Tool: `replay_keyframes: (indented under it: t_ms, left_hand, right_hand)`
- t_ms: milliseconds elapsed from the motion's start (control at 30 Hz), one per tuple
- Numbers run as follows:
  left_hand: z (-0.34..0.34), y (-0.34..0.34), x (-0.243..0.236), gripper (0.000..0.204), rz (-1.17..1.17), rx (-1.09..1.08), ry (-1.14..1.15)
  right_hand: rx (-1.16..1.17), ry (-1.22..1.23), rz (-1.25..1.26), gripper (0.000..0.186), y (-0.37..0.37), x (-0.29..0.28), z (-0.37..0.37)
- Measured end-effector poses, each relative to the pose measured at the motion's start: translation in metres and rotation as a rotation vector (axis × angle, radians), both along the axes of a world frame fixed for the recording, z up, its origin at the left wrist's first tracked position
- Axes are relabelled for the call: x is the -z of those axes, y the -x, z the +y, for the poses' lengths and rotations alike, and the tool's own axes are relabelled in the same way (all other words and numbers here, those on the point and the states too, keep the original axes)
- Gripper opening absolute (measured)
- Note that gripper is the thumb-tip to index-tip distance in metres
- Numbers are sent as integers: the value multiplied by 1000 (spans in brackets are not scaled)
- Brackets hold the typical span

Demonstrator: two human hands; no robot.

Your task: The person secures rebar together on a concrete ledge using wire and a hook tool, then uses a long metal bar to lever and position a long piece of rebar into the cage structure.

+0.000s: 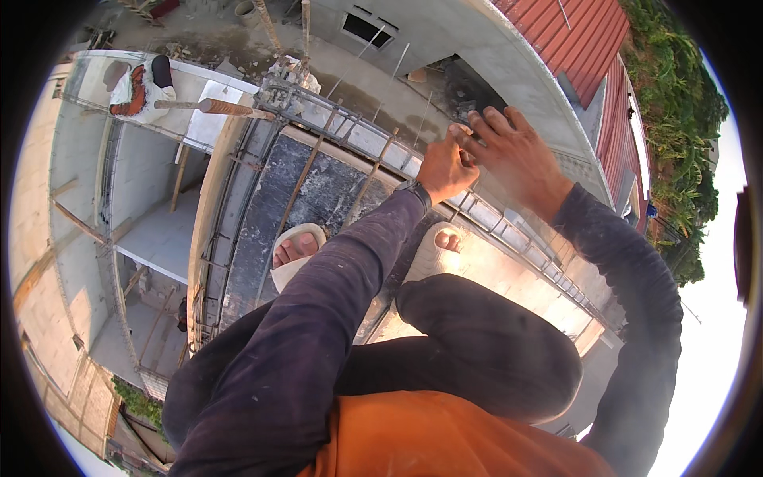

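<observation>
My left hand (447, 168) is closed with its fingers curled in, above a long rebar cage (515, 238). Whatever lies in those fingers, if anything, is hidden. Close beside it, my right hand (513, 157) has its fingers stretched and partly apart, with the near fingers reaching over the left hand's fingertips. A watch or band (416, 192) circles my left wrist. Under the forearms lies a dark, cement-stained panel (318, 179), crossed by thin rusty bars (306, 176). One of my sandalled feet (296, 253) rests on this panel.
Another person (137, 94) crouches on a wall top at far left. A wooden post (230, 109) juts toward the cage. Left of the panel, a wooden board (208, 195) edges a deep drop into walled rooms. Thin rods (401, 60) stand upright beyond; a red metal roof (568, 40) lies farther right.
</observation>
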State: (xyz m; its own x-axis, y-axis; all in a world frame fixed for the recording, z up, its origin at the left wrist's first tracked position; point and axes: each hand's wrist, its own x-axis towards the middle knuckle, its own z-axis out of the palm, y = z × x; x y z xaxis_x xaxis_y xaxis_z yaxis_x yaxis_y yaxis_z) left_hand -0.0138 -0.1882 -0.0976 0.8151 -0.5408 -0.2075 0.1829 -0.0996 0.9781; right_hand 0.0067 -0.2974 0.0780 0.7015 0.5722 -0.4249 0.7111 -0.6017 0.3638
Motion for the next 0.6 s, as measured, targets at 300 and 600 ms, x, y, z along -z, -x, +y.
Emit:
replay_keyframes:
  t_ms: [300,600]
  left_hand:
    - [-1,-21,20,22,316,-195,251]
    - [18,-10,-18,60,-593,-9,-244]
  right_hand:
    - [-135,-18,286,45,-90,37,15]
    - [271,130,468,26,-45,-1,2]
